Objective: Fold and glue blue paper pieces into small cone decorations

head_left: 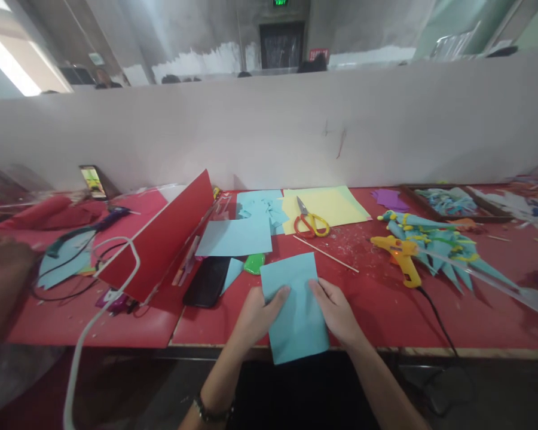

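A light blue sheet of paper is held upright-tilted over the table's front edge. My left hand grips its left side, thumb on the front and fingers hidden behind. On its right side my right hand is closed in the same way. Beyond it lie another blue sheet, small blue scraps and a yellow sheet with red-and-yellow-handled scissors. A green item and a black phone are just left of the held sheet.
To the right are a yellow glue gun with a cord, blue paper cones and a tray of scraps. A red board and white curved tube stand left. Another person's arm shows far left.
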Demonstrator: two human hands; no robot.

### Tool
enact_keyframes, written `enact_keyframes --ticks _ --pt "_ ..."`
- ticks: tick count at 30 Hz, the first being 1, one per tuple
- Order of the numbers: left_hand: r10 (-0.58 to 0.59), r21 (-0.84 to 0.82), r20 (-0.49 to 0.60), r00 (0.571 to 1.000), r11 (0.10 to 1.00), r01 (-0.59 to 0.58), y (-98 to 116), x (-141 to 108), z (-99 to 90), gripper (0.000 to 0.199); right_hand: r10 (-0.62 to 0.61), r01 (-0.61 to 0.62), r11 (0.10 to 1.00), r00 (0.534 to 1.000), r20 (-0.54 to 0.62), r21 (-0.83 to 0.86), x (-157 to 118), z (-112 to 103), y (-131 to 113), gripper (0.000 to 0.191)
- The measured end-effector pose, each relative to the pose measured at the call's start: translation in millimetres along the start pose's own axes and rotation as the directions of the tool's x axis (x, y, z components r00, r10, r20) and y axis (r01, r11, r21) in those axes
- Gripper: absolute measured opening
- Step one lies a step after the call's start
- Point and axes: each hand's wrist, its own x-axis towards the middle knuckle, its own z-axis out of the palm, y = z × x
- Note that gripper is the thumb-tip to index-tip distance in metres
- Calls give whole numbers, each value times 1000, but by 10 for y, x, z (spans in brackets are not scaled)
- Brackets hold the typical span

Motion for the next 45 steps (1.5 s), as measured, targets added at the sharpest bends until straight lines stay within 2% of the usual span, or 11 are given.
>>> enact_keyframes --ticks 7,15,21,28,31,35,40,45 --pt "-89 -93 43 995 991 92 2 -8 -37 41 -48 42 996 996 -69 -84 2 19 8 43" --pt "-61 -215 31 998 974 66 80 -17 -54 35 -54 49 993 998 -40 -111 -9 30 -10 44" --pt "-71 -219 23 997 973 75 102 16 -6 35 6 -8 999 999 -38 -48 -3 20 28 45" --pt "-69 -241 45 997 967 78 98 35 -13 35 4 -5 1000 999 -53 -25 -11 9 59 45" --pt "3 -375 49 999 927 16 86 36 -59 40 45 -44 999 999 -26 23 -24 15 71 45" --pt "70 -576 20 997 816 -46 29 54 -134 53 78 -76 995 997 -22 57 -44 17 100 45" --pt "41 -600 -30 999 798 -51 -13 68 -159 48 108 -109 990 994 17 87 -55 27 110 45" --pt "4 -596 -72 997 802 -46 -28 76 -143 50 133 -132 986 991 -5 100 -52 33 101 46"
